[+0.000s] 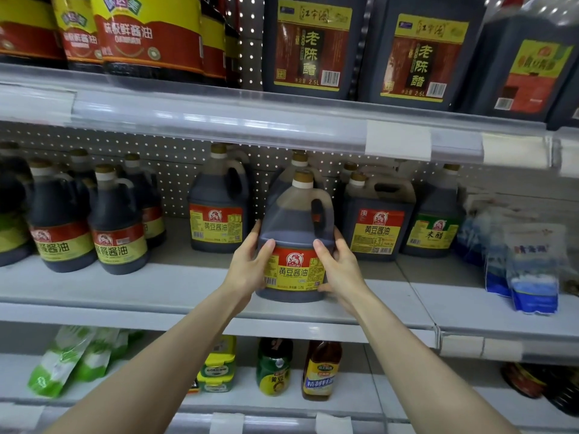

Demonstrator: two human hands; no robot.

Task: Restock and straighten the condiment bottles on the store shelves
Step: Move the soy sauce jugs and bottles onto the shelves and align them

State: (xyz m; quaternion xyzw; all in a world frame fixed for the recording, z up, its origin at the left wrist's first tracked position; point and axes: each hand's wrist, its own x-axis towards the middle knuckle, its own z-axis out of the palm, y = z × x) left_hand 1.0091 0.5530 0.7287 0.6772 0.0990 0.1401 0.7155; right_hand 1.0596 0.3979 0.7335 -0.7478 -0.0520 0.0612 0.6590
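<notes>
The soy sauce jug [294, 245] stands upright on the middle shelf [156, 296], cap up, label facing out. The left hand [247, 264] and right hand [340, 264] clasp its sides, fingers wrapped around it.

The soy sauce jug [294, 233] is showing dark brown liquid, a red-and-yellow label [294, 272] and a gold cap [303, 177]. The pegboard [175, 170] is showing white dots on grey; the pouches [532, 270] are looking blue-and-white.

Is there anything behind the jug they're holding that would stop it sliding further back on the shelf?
Yes. A second jug stands directly behind the soy sauce jug, which the left hand and right hand grip. How close the two are cannot be told.
</notes>
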